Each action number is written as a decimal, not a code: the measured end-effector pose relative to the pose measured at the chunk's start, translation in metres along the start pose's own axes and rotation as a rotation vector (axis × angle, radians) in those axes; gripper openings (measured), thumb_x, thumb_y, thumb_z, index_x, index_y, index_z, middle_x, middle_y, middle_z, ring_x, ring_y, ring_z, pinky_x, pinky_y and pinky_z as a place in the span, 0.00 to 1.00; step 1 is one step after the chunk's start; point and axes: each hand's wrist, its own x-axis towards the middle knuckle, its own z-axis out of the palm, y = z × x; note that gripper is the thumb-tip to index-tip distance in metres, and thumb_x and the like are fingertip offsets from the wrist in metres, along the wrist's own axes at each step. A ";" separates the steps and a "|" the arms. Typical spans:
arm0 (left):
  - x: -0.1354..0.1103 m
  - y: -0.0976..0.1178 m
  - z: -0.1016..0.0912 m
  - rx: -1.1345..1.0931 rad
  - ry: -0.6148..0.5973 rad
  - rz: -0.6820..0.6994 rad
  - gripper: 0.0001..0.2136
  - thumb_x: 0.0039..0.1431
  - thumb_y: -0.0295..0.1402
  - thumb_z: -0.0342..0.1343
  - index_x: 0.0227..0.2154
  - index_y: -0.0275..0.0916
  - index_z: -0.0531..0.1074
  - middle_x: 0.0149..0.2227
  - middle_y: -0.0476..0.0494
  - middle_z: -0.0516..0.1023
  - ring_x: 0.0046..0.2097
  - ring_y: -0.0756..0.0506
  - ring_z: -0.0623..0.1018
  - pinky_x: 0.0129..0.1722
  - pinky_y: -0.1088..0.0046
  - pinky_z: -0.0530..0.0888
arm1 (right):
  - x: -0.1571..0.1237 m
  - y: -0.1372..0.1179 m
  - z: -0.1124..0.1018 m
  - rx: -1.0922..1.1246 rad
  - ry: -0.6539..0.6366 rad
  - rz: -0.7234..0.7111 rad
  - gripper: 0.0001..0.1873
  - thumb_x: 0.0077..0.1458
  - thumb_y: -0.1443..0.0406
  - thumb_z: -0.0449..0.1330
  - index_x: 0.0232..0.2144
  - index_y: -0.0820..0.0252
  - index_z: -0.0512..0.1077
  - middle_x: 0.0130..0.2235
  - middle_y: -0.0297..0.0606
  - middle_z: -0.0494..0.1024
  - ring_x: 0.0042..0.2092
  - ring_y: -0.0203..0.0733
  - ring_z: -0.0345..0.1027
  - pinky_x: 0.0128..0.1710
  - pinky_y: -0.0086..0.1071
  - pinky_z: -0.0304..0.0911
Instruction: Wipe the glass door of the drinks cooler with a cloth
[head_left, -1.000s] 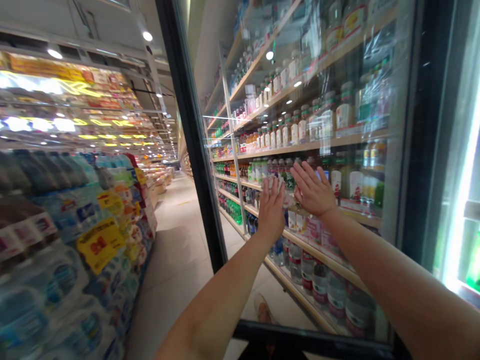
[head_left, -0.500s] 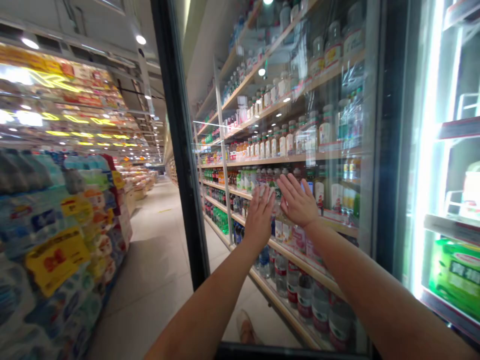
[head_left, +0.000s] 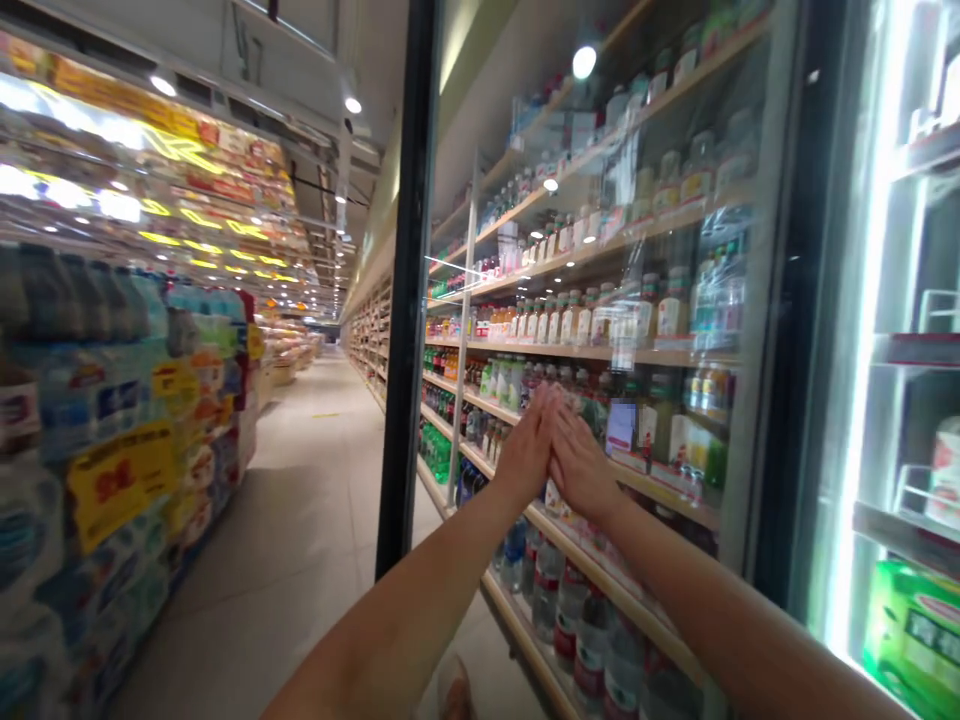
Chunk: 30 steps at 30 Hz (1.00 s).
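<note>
Both my arms reach forward in front of an open glass cooler door (head_left: pixel 675 200) with a black frame (head_left: pixel 401 300). My left hand (head_left: pixel 525 450) and my right hand (head_left: pixel 581 465) are stretched flat with fingers extended, side by side and touching along their inner edges. Neither hand holds anything. Whether the palms touch the glass I cannot tell. Through the glass I see shelves of bottled drinks (head_left: pixel 570 320).
At right the lit cooler interior (head_left: pixel 900 400) has wire shelves and a green carton (head_left: pixel 911 610). At left stand stacked packs of bottled water with yellow price tags (head_left: pixel 120 480). A tiled aisle (head_left: pixel 300 520) runs ahead. A shoe tip (head_left: pixel 454 695) shows below.
My hands have come together from slightly apart and now touch. The door frame has shifted right in view and the view has turned left, showing more of the aisle.
</note>
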 end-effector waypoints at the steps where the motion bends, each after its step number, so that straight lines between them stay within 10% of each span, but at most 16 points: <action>1: -0.003 -0.001 -0.002 0.046 0.006 0.009 0.38 0.70 0.23 0.44 0.74 0.42 0.28 0.75 0.32 0.44 0.74 0.41 0.51 0.67 0.57 0.67 | -0.002 -0.003 0.003 -0.013 -0.019 -0.040 0.35 0.66 0.69 0.49 0.72 0.66 0.48 0.69 0.52 0.61 0.73 0.50 0.47 0.69 0.49 0.54; 8: -0.030 -0.042 -0.035 0.397 -0.068 0.114 0.31 0.69 0.36 0.53 0.71 0.38 0.52 0.72 0.37 0.56 0.75 0.35 0.49 0.72 0.48 0.53 | -0.001 -0.003 0.003 0.014 -0.029 -0.037 0.16 0.62 0.71 0.54 0.50 0.61 0.73 0.57 0.48 0.75 0.64 0.53 0.62 0.66 0.54 0.59; 17: -0.042 -0.064 -0.025 0.481 -0.025 -0.138 0.29 0.71 0.38 0.51 0.71 0.39 0.54 0.73 0.37 0.55 0.75 0.35 0.49 0.72 0.47 0.49 | -0.034 -0.022 -0.001 -0.022 -0.097 -0.094 0.04 0.62 0.68 0.57 0.40 0.59 0.70 0.58 0.51 0.72 0.66 0.57 0.60 0.64 0.58 0.63; 24: -0.049 -0.066 -0.019 0.469 -0.006 -0.128 0.29 0.71 0.39 0.50 0.71 0.40 0.54 0.73 0.40 0.53 0.75 0.35 0.47 0.72 0.47 0.48 | -0.041 -0.018 0.019 -0.037 0.046 0.026 0.29 0.62 0.74 0.53 0.64 0.63 0.60 0.67 0.56 0.62 0.71 0.58 0.52 0.65 0.60 0.60; 30: -0.050 -0.067 -0.018 0.443 0.013 -0.123 0.30 0.70 0.37 0.50 0.71 0.39 0.52 0.73 0.40 0.53 0.75 0.37 0.43 0.73 0.48 0.49 | -0.033 -0.023 0.030 -0.073 -0.124 -0.132 0.41 0.63 0.77 0.47 0.74 0.55 0.44 0.70 0.45 0.62 0.73 0.50 0.48 0.71 0.52 0.52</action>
